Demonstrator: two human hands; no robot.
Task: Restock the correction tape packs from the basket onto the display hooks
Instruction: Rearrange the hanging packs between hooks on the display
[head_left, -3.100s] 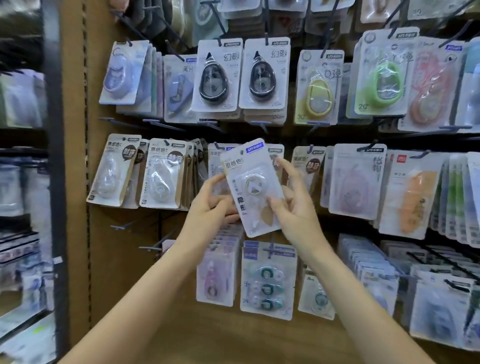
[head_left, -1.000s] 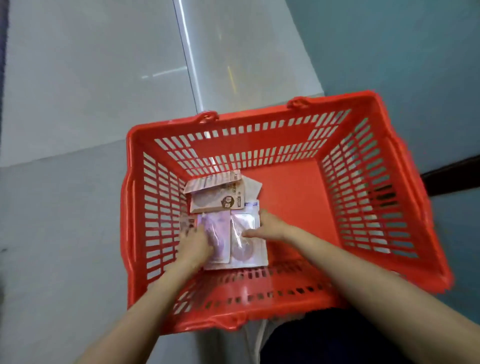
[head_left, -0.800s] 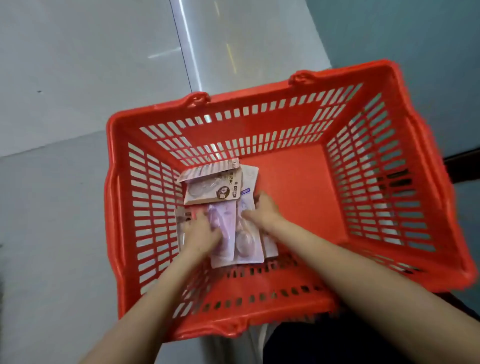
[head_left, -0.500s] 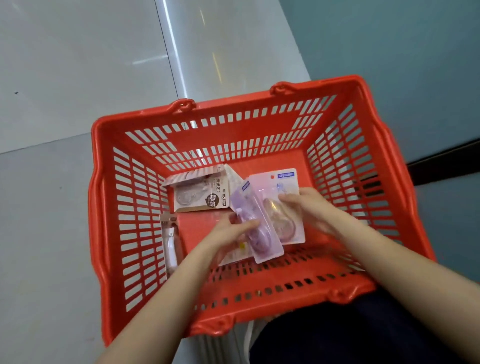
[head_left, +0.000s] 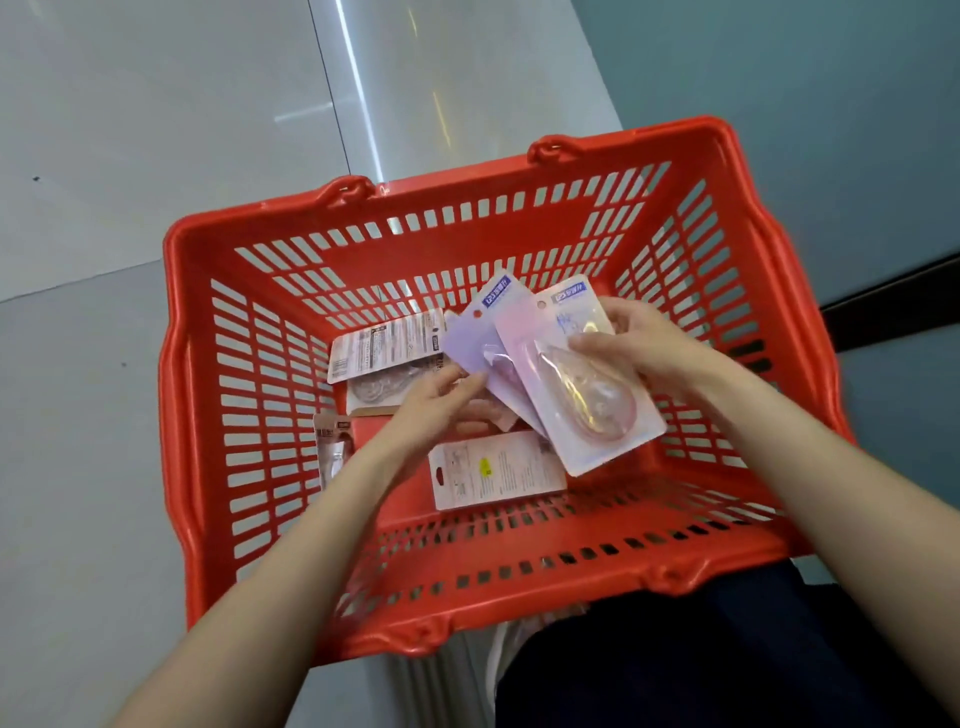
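So we've got two packs lifted up over the red basket (head_left: 467, 571), fanned apart, probably so we can see which design is which before heading for the hooks. Our right hand (head_left: 631, 340) pinches the pink pack (head_left: 582, 395) by its edge, thumb on the front, while our left hand (head_left: 434, 402) holds the purple pack (head_left: 475, 340) from below, fingers curled at its lower side. Four more packs are down in the basket, with a face-down pack (head_left: 493, 470) closest to us. The purple pack's blister is mostly covered by the pink one, the printing is too blurry to read, and the display hooks aren't in shot at all.
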